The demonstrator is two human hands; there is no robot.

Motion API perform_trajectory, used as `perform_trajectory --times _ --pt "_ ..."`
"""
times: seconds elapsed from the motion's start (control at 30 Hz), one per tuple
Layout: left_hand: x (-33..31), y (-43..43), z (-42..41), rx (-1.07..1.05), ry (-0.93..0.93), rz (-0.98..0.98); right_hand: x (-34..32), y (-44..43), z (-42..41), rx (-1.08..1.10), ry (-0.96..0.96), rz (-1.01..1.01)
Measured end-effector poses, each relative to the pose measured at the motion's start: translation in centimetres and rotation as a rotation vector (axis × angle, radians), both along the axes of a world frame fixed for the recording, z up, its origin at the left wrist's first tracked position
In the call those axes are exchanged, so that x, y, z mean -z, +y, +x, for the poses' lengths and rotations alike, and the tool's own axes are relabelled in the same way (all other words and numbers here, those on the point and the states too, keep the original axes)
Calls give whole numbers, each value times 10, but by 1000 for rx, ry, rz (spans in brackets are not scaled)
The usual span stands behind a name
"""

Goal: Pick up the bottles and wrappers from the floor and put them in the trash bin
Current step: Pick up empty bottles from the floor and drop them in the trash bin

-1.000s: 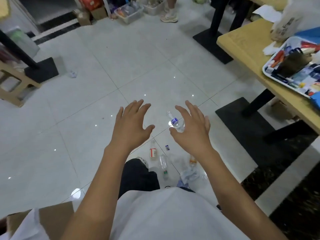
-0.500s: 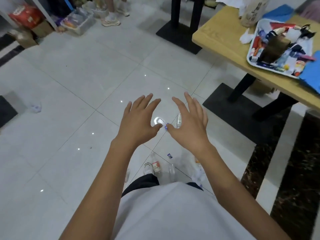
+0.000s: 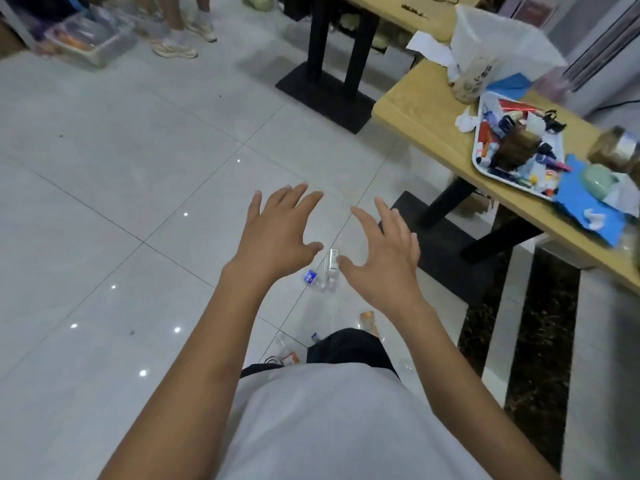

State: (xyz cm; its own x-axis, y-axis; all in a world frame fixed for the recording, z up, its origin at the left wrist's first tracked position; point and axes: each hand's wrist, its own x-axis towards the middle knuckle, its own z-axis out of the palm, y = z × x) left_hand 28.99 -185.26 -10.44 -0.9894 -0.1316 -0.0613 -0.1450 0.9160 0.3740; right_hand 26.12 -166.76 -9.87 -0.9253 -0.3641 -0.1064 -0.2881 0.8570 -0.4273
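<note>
left hand, right hand both empty, fingers spread, up above floor. clear bottle lies down there, seen between them (blue-label bottle just beside). bend low, grab one per hand.

Plain white T-shirt; black trousers below hem; bare forearms, bare left hand, bare right hand.

Hands: left hand and right hand, mid-frame, fingers spread, holding nothing.
Bottles: bottles on floor, seen between the hands.
Table: table, upper right, bearing a tray.
</note>
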Motion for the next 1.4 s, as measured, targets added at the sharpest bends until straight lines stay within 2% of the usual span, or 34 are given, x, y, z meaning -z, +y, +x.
perform_trajectory --times 0.17,0.47,0.67,0.83,0.97,1.13,1.27,1.4 --pt "4 -21 7 -31 -65 49 2 -27 -4 -47 1 43" --pt "24 -47 25 -221 -119 153 6 -56 -27 -215 -30 114" --pt "23 -44 5 -344 -155 173 11 -70 -77 -367 -29 133" --pt "27 -33 -42 -518 -166 142 24 -74 -151 -547 -44 75" --pt "36 1 -103 -645 -224 192 40 -60 -230 -691 -82 7" --pt "40 87 -165 -835 -402 277 52 3 -331 -835 -229 109" --pt "31 144 -198 -940 -397 298 57 41 -384 -883 -333 143" --pt "24 171 -213 -1033 -362 289 63 57 -401 -939 -371 125"
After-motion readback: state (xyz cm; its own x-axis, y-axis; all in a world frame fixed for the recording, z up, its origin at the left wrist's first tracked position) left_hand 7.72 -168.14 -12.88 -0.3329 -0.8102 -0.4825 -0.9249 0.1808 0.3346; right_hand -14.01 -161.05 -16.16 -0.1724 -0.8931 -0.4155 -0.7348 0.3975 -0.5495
